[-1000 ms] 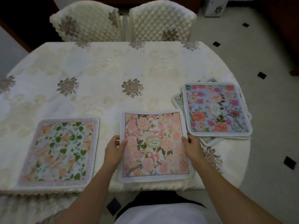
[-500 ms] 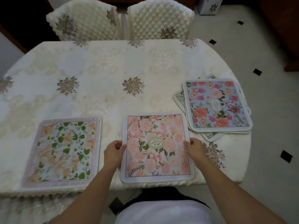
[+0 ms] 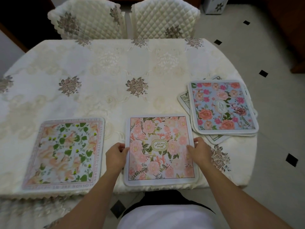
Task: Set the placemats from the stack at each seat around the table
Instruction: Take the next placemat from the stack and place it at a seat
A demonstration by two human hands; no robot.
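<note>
Placemat (image 3: pixel 160 150), pink, lies flat at the worktop's (image 3: pixel 115 66) near edge; left hand (image 3: pixel 115 156) and right hand (image 3: pixel 198 151) pinch its side edges; stack (image 3: pixel 222 106) sits nearer the right hand.

I can't count the mats under the top one in the stack (image 3: pixel 222 106); the bench (image 3: pixel 115 63) runs off frame at left.

Two quilted cream chairs (image 3: pixel 125 19) stand at the table's (image 3: pixel 115 63) far side; pale floor (image 3: pixel 272 113) carries small black diamonds.
</note>
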